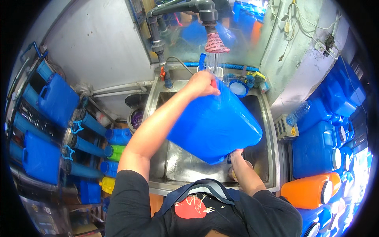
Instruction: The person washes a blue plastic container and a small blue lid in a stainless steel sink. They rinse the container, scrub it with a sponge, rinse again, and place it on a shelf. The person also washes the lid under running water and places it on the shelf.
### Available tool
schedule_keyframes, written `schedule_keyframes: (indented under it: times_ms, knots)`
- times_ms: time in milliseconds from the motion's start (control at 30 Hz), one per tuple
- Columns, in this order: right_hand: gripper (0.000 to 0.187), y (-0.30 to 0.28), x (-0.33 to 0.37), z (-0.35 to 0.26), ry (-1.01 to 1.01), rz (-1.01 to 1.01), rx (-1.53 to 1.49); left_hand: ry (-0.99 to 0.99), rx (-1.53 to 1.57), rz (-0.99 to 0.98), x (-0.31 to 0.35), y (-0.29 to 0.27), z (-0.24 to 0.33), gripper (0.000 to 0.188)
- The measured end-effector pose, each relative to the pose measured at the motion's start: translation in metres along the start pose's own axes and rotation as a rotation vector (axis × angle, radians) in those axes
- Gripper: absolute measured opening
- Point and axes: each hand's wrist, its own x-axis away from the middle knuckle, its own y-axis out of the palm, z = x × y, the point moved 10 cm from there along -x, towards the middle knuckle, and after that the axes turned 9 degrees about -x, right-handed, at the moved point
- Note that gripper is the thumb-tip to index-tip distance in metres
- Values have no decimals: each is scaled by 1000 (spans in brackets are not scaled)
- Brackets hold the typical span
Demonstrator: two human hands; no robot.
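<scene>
A large blue plastic water jug (215, 122) is tilted over a stainless steel sink (274, 158). My left hand (203, 84) is closed on the jug's upper end, where its handle would be; the grip partly hides that part. At the jug's lower corner, my right hand (236, 155) holds it from beneath, with most fingers out of sight behind the plastic. Just above the left hand, water streams from a spout wrapped in red-and-white material (217, 44). Whether the water enters the jug or runs over it, I cannot tell.
Blue jugs (316, 148) and an orange jug (306, 191) are stacked at the right. Blue filter housings (89, 146) and more blue containers (59, 98) line the left. A blue bowl (238, 89) sits at the sink's back edge, below grey pipework (157, 43).
</scene>
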Motion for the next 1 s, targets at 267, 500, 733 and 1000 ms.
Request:
schedule_keyframes:
  times_ms: [267, 500, 733, 1000]
  knots:
    - [41, -12, 4, -46, -177, 75, -40, -36, -16, 695, 36, -11, 13, 20]
    - [37, -30, 2, -69, -282, 61, 83, -432, 477, 504, 8, 1, -27, 21]
    - [36, -41, 1, -78, -305, 142, 155, -494, 1203, 273, -1, 38, -59, 27]
    - [20, -16, 29, -169, -602, -100, -104, -804, 1497, 430, 30, 61, -113, 34]
